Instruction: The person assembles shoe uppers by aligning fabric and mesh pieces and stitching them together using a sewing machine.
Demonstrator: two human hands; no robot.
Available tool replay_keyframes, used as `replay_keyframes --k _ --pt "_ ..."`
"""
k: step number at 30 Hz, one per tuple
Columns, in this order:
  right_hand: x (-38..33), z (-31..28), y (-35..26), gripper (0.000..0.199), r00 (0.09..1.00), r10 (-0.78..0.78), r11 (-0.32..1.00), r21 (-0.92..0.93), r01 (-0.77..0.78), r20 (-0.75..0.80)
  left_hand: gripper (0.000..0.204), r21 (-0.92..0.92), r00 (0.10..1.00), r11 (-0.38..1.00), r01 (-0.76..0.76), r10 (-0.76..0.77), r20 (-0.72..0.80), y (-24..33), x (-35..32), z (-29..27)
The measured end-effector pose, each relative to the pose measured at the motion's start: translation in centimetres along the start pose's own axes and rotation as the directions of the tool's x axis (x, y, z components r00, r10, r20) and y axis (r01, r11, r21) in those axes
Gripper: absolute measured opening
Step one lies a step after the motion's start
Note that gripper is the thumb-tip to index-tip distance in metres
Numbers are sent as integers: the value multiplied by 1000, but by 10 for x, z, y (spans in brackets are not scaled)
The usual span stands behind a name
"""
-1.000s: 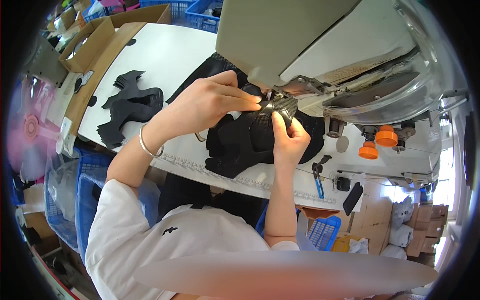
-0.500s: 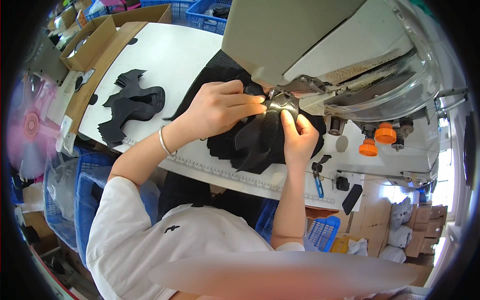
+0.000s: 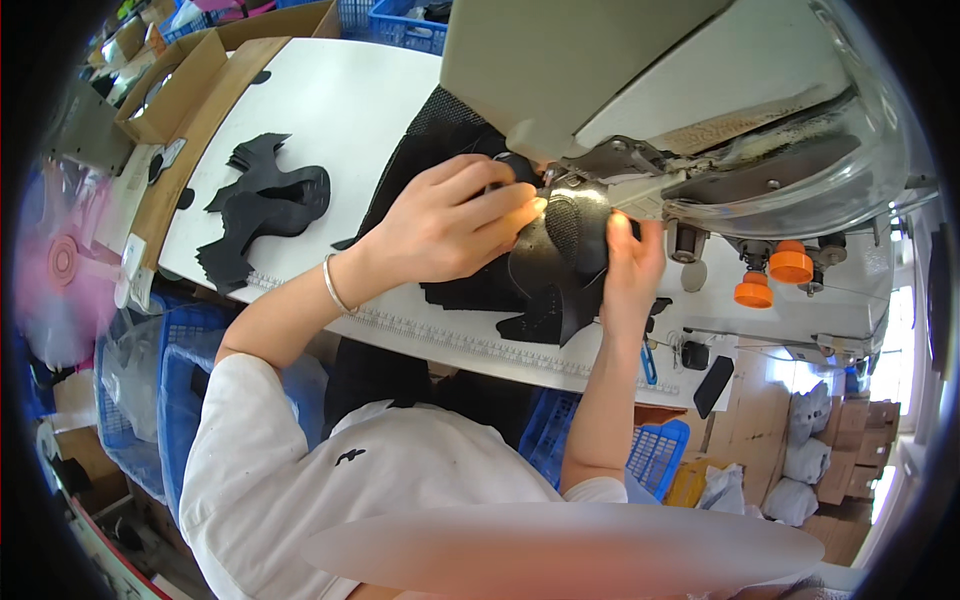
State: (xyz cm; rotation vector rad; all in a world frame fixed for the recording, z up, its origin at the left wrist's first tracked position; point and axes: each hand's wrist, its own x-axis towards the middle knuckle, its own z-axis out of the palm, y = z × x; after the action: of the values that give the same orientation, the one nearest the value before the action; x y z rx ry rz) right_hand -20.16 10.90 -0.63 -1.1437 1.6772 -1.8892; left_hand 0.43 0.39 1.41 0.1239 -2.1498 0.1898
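Note:
A black shoe upper piece (image 3: 545, 262), part smooth and part mesh, lies under the lit needle area of a sewing machine (image 3: 560, 80). My left hand (image 3: 455, 220) is closed, its fingertips pinching the piece's left side close to the needle. At the opposite edge my right hand (image 3: 632, 270) pinches the piece between thumb and fingers. A perforated flap of the piece hangs toward me. Under it and to the left spreads a pile of black mesh material (image 3: 425, 135), partly covered by my left hand.
A stack of black cut pieces (image 3: 262, 210) lies on the white table (image 3: 350, 85) at left. A ruler strip (image 3: 440, 335) runs along its near edge. Blue-handled snips (image 3: 649, 362) and a black flat object (image 3: 713, 387) lie at right, below orange knobs (image 3: 790, 262). Blue crates (image 3: 185, 330) stand below.
The shoe upper piece has turned under the needle, showing more of its smooth and perforated parts. My right hand has moved right to its edge; my left hand has shifted slightly.

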Motion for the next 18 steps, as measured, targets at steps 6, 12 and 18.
replay_keyframes --k 6,12,18 --pt "-47 -31 -1 11 992 1 999 -53 6 127 36 -151 989 989 8 14 148 2 -12 -10" --pt "-48 -32 -3 16 989 87 995 -56 -81 116 41 -190 992 982 10 14 124 5 -19 -9" --pt "-42 -36 -4 24 980 113 993 -50 -106 163 45 -267 992 963 42 -8 127 7 -21 -8"
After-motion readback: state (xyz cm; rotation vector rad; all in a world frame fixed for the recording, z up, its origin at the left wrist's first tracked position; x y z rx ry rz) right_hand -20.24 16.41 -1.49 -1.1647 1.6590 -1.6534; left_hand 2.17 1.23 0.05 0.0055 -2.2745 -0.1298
